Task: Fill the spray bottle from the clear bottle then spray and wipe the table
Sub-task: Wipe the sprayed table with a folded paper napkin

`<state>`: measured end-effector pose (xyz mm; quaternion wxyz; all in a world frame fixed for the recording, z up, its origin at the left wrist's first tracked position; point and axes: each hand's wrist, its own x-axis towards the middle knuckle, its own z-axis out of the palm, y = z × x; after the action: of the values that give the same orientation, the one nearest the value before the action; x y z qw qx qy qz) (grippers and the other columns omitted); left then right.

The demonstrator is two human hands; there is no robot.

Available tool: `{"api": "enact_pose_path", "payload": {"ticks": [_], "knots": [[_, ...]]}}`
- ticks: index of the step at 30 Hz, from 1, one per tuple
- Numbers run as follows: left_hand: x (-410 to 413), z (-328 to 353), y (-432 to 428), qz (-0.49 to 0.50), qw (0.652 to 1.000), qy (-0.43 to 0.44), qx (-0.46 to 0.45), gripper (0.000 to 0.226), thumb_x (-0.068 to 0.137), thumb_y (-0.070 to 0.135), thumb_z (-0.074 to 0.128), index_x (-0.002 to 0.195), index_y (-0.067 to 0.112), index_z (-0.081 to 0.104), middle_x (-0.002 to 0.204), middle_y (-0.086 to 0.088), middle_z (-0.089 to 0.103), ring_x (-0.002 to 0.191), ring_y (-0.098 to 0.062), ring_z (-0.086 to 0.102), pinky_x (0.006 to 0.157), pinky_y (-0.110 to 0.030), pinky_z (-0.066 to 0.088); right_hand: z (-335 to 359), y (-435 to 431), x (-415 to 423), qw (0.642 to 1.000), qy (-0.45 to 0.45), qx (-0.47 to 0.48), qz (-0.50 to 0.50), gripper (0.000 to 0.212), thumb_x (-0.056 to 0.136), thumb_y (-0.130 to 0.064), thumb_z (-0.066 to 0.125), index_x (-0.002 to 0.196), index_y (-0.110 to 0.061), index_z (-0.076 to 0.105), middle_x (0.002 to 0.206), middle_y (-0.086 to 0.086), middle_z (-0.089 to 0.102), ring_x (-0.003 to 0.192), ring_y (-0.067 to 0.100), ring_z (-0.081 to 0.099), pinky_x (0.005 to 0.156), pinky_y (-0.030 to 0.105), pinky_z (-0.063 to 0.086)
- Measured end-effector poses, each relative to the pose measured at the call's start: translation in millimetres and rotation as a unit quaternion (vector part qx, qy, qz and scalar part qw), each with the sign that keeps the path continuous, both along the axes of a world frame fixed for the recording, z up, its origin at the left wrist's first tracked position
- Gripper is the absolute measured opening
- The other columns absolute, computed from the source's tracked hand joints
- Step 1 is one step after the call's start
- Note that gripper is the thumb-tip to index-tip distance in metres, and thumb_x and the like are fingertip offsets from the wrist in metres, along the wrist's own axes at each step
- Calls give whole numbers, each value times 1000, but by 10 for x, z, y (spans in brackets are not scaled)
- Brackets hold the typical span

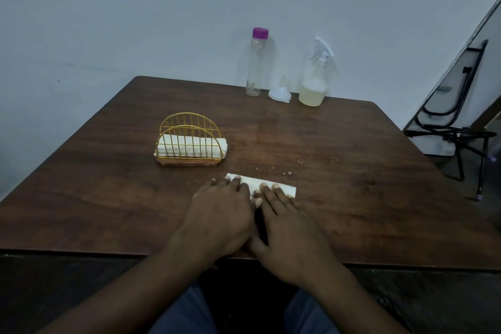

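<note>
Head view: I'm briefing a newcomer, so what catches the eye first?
Both hands, left hand and right hand, press flat on a white napkin near the table's front edge. A gold wire napkin holder stands left of centre; the spray bottle stands far back.

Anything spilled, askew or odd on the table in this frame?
Only small things: pale crumbs lie scattered on the brown wooden table beyond the folded white napkin, and the white plastic funnel rests upside down between the purple-capped clear bottle and the spray bottle. No liquid looks spilled.
</note>
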<state>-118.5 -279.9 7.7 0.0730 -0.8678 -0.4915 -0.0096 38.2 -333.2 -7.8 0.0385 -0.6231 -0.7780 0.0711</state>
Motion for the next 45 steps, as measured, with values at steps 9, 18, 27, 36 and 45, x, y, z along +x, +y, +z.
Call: {"api": "enact_pose_path", "payload": {"ticks": [9, 18, 27, 36, 45], "knots": [[-65, 48, 169, 10, 995, -95, 36, 52, 104, 42, 27, 134, 18, 62, 145, -8, 60, 130, -20, 59, 111, -39, 41, 77, 261, -67, 1000, 11, 20, 18, 88, 94, -62, 39, 167, -20, 16, 177, -2, 9, 163, 18, 0, 130, 36, 6], [-148, -111, 455, 89, 978, -186, -24, 63, 106, 54, 27, 154, 17, 42, 160, -7, 44, 146, -23, 40, 117, -38, 32, -3, 468, -187, 999, 2, -39, 31, 99, 95, -80, 24, 168, -21, -5, 176, -3, -12, 160, 17, -20, 132, 42, -3], [-408, 68, 658, 111, 962, -246, 37, 26, 102, 46, 46, 106, 28, 64, 93, 4, 69, 80, -14, 58, 63, -32, 36, 40, 835, -222, 997, 41, -61, -5, 121, 73, -99, 3, 169, -25, 4, 177, -4, -8, 161, 18, -16, 131, 45, -3], [-905, 62, 790, 261, 864, -404, 149, 84, 79, 21, 83, 148, 25, 36, 145, -15, 40, 130, -36, 46, 86, -49, 52, 15, 896, -273, 998, 46, -40, -2, 130, 67, -104, -6, 168, -24, 13, 177, -9, -1, 163, 22, -11, 131, 50, -1], [-766, 35, 1329, 196, 890, -402, 85, 76, 87, 16, 78, 153, 24, 40, 144, -12, 53, 129, -32, 52, 98, -49, 52, 29, 869, -256, 998, 35, -44, 3, 116, 75, -99, 3, 168, -30, 7, 176, -11, -5, 161, 19, -18, 131, 49, -4]]}}
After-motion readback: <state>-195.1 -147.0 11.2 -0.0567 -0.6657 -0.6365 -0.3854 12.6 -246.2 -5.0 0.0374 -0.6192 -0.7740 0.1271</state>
